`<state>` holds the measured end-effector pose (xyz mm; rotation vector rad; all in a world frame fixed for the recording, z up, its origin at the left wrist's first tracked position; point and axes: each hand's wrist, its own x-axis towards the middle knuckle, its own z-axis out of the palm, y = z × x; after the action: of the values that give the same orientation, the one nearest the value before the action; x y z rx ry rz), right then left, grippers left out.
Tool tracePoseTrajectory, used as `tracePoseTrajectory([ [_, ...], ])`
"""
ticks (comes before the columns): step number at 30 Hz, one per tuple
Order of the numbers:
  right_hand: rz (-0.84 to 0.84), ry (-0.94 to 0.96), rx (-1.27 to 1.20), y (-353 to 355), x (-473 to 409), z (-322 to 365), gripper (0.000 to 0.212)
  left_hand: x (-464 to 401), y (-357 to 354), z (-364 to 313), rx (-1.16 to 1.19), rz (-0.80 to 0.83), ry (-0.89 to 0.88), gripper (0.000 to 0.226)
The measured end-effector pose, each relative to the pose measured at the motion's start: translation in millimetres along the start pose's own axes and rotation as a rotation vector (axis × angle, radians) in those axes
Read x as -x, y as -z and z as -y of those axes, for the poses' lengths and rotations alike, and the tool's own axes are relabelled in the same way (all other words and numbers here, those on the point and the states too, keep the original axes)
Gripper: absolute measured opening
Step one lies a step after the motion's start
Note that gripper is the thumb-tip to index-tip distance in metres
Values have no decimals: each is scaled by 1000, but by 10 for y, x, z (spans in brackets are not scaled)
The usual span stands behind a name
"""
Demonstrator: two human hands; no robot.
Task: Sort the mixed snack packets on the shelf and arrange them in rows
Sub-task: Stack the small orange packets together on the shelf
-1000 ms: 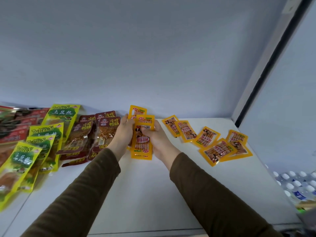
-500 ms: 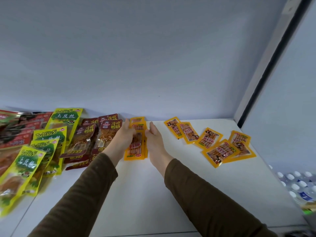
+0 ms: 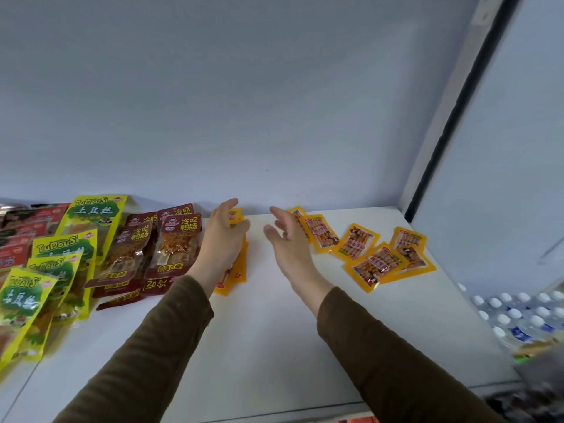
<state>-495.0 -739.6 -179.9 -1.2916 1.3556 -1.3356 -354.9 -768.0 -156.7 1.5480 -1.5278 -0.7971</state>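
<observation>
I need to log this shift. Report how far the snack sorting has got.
Done: green packets and brown packets lie in overlapping rows on the left. In hand: the left hand rests on an orange stack; the right hand is open. Left: loose orange packets scattered on the right.

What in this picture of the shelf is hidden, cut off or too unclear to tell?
All in the head view:
- Orange packet stack: mostly covered by the left hand; count unknown, and contact unclear.
- Loose orange packets: the innermost one is partly behind the right hand; print too small to read.
- Red packets and green packets: cut off by the left edge.
- Water bottles: blurred, cut off at right.
</observation>
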Motion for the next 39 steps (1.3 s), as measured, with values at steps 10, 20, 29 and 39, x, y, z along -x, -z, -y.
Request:
tracePoseTrajectory([
  [10,-266,18,835,1236,-123,-70,48,-245,-977,-212,-189,242,-14,100],
  [20,-220,-322,1190,1624,-93,-385,96,-389,-1441,-189,-413,205,3,115],
  [29,-184,-238,1166,1452,-204,-570,85,-435,-1423,-88,-240,176,-110,102],
  [39,28,-93,1156,1529,-342,-535,76,-319,-1346,-112,131,164,14,108],
])
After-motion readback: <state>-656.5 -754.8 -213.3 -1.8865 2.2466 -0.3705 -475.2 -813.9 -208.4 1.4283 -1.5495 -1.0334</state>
